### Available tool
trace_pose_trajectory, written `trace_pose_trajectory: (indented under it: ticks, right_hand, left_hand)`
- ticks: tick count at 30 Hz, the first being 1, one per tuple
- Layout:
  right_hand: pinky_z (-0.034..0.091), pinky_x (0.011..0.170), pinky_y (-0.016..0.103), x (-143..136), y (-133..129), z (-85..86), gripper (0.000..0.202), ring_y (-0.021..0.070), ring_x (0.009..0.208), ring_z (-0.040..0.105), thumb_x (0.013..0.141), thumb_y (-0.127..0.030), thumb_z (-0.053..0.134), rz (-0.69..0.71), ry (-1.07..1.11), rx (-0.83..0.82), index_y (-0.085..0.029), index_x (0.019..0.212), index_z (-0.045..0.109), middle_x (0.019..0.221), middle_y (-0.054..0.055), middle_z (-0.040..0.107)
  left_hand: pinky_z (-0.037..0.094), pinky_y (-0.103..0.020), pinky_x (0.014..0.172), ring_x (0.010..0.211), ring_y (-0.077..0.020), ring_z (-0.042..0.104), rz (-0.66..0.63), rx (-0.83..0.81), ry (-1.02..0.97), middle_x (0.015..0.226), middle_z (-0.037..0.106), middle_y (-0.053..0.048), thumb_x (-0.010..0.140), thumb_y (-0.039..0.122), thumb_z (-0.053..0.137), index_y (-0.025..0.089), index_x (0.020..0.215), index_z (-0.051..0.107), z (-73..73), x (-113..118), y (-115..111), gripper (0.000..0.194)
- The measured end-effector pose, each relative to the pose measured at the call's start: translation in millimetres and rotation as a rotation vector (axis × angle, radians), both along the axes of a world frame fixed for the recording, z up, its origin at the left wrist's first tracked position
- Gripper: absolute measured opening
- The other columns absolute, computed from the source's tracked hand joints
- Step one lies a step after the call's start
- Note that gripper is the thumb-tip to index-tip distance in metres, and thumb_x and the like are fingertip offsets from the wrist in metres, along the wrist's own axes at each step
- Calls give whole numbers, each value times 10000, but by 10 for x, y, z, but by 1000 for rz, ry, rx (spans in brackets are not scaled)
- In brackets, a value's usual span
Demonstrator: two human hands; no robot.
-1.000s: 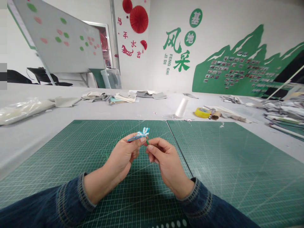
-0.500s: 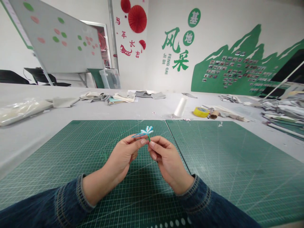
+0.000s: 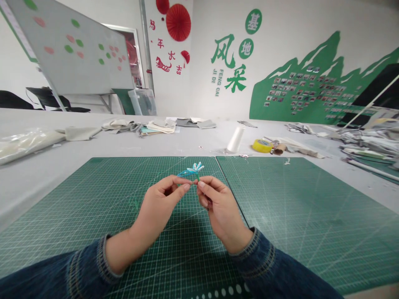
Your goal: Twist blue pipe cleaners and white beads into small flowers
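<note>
Above the dark green gridded cutting mat, your left hand and right hand both pinched the small blue-and-white twisted-wire flower ornament at its green stem, which had tipped flatter and drifted slightly rightward since a second earlier, with the white thread cone well beyond.

both hands raised side by side, left hand and right hand fingertips pinched together.

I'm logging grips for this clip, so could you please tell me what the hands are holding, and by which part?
Both hands, left hand and right hand, pinch a small blue-and-white beaded ornament from below, near its green stem, between thumb and fingers.
</note>
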State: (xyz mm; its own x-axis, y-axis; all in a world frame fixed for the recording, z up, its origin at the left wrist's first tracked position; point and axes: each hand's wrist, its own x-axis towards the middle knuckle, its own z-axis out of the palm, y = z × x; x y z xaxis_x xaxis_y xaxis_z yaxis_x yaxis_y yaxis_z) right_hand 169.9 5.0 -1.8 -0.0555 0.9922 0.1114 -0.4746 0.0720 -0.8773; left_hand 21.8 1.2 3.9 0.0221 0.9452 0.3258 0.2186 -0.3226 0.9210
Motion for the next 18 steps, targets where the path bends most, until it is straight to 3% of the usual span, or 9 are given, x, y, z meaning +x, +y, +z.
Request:
trace_pose_trajectory:
  ticks: [3,6,9,13,18]
  right_hand:
    - [250,479,233,-5,-11,-3,57,73,495,376,799,-232,678,-69,-96,38,-175,806,673,589,-54,516]
    - [332,506,241,9,-33,3,33,98,540,456,816,-212,661,-191,-318,99,-195,842,671,640,-43,566]
    - [436,634,278,42,-49,3,66,141,692,572,850,-168,621,-331,-592,262,-205,867,673,773,-6,647]
    - [445,699,302,83,-50,-22,149,163,758,586,899,-121,556,-423,-930,513,-207,850,666,808,10,643]
    - [450,694,297,91,-66,-46,185,168,746,587,951,-137,495,-379,-1201,648,-192,892,661,829,37,634]
  left_hand:
    - [370,-224,530,553,-86,471,54,247,272,674,624,41,883,240,645,229,914,726,9,-51,-35,87]
    - [425,-243,613,643,-104,539,81,596,532,745,634,13,907,169,613,196,987,705,22,-100,-75,125]
    - [441,-286,642,684,-144,549,102,864,823,753,620,-23,921,141,583,133,1021,687,49,-142,-93,145]
    - [420,-325,616,647,-171,485,110,986,1094,720,588,-26,931,129,542,108,1034,676,146,-188,-89,170]
    - [379,-340,597,657,-189,460,130,1006,1226,736,590,-26,940,127,513,134,987,683,298,-256,-51,176]
